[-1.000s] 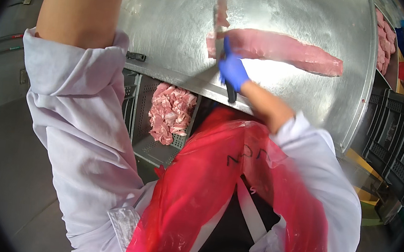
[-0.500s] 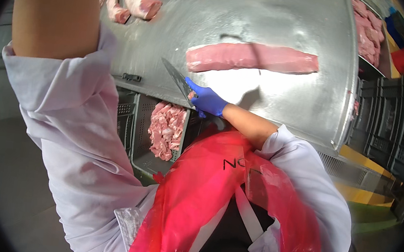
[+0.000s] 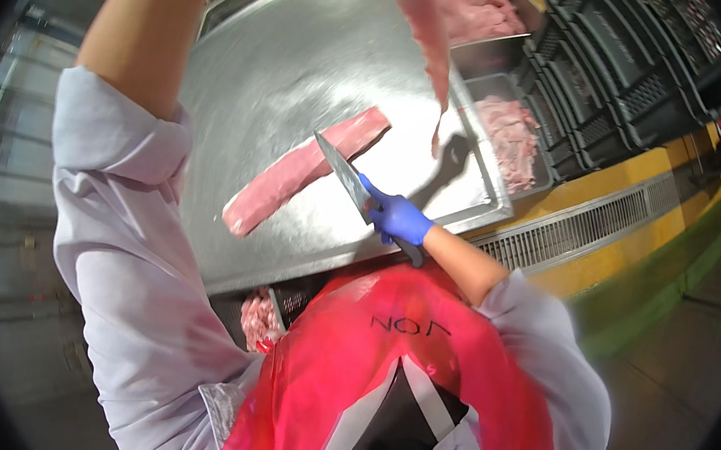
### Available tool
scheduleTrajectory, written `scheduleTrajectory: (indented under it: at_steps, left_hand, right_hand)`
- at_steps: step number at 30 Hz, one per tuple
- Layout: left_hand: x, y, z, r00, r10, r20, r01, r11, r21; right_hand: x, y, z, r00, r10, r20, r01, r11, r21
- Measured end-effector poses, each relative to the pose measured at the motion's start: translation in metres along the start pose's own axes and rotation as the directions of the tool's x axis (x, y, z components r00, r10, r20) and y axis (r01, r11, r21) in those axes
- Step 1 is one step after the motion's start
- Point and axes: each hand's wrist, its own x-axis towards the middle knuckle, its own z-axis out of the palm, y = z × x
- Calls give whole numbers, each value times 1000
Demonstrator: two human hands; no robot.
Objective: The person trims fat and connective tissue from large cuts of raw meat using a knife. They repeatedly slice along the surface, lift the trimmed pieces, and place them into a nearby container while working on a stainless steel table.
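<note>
A blue glove covers my right hand (image 3: 399, 218), which is closed around the handle of a knife (image 3: 341, 169). The blade points up and left, its tip over or against a long pink loin of meat (image 3: 305, 172) lying slantwise on the metal table (image 3: 216, 98). My left forearm (image 3: 149, 31) stretches up out of the picture, so the left hand is hidden. From the top edge a long strip of meat (image 3: 424, 36) hangs over the right part of the table; what holds it is out of sight.
Right of the table, a metal container (image 3: 490, 53) and a lower tray (image 3: 511, 144) hold meat pieces. Black plastic crates (image 3: 597, 66) stack beyond them. Below the near edge, meat trimmings (image 3: 261, 320) fill a crate. A yellow frame with a metal grating (image 3: 582, 220) runs at the right.
My view has swung to the right, and the loin now lies at a slant. The knife has come to the loin. A hanging meat strip has entered at the top.
</note>
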Motion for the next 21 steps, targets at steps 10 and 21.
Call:
scheduleTrajectory:
  at_steps: [10,21]
  left_hand:
    - [75,-88,187,974,5,227,7,999,-50]
    - [-43,-183,180,747,-5,665,-295,894,337]
  right_hand:
    - [-84,76,-54,886,-166,-432,258,953,162]
    - [-57,88,-55,896,-6,-445,147,948,283]
